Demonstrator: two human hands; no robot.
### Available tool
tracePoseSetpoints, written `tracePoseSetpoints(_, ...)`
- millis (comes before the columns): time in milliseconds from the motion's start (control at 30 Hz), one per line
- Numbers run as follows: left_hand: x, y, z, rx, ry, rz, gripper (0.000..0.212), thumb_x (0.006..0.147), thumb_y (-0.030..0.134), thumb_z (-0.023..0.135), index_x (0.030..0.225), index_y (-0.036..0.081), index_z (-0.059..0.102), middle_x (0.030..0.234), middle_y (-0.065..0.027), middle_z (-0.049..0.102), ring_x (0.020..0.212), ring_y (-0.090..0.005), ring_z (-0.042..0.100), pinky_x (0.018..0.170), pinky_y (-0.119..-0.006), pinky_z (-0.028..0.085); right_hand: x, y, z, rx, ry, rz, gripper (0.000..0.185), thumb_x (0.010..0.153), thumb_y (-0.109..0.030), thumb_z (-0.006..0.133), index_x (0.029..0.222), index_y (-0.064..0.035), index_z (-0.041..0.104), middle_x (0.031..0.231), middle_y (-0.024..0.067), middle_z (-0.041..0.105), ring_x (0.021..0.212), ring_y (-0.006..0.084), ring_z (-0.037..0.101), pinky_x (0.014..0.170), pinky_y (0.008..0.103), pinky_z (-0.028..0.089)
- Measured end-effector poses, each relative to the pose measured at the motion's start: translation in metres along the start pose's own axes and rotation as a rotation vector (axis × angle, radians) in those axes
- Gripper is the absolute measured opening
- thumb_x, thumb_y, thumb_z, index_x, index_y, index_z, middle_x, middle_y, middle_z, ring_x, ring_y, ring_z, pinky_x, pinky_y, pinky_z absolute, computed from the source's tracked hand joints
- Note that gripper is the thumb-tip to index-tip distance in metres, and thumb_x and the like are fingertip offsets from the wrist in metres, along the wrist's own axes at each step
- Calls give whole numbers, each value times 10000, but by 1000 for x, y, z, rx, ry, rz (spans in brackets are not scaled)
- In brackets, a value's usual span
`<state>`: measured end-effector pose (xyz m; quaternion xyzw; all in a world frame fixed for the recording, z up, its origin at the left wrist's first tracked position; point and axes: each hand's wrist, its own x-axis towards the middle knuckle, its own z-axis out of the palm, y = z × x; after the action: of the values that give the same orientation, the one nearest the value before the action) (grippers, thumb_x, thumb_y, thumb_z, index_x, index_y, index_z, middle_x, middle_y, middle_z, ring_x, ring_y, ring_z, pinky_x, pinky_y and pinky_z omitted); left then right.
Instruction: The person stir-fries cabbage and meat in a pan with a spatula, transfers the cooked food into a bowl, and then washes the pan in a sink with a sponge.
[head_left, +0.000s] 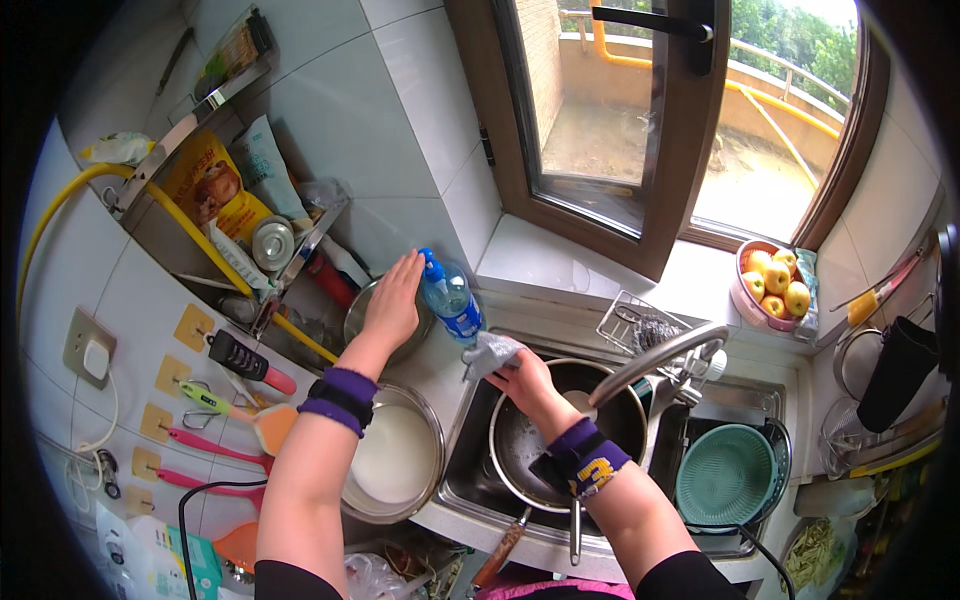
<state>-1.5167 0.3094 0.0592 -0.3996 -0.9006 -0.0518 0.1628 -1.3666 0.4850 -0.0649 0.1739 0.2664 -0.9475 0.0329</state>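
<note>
My left hand (394, 306) is stretched out flat, its fingertips at the blue pump head of a clear plastic pump bottle (444, 289). The bottle stands upright on the counter behind the sink's left corner and bears a blue label. In my right hand (529, 382) is a crumpled grey cloth (491, 355), close to the bottle's base. Below that hand, a dark frying pan (517, 450) rests in the steel sink (466, 457), its wooden handle over the front edge. A second handle sticks out beside it. A pale round object (579, 401) inside the pan is partly hidden.
A metal pot of whitish liquid (394, 450) stands left of the sink. The curved faucet (652, 360) arches over the pan. A green basket (726, 474) sits in the right basin. A pink basket of apples (776, 281) is on the sill beside the open window (592, 135).
</note>
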Motion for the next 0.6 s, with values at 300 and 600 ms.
tracePoseSetpoints(300, 25, -33, 5, -61, -161, 7, 629, 808, -84, 440, 1413, 86, 423, 1478, -91, 407, 1382, -232, 356, 1138, -425, 278, 80, 1, 83, 110, -105, -123, 482, 875, -4, 345, 1319, -98, 507, 1274, 87, 559, 1172, 241, 530, 978, 393, 430)
tracePoseSetpoints(600, 23, -23, 4, -49, -160, -42, 611, 792, -81, 493, 1379, 87, 467, 1458, -87, 436, 1356, -230, 398, 1134, -430, 281, 105, 7, 102, 147, -109, -94, 471, 914, 24, 306, 1342, -71, 479, 1259, 111, 562, 1170, 239, 544, 996, 398, 445)
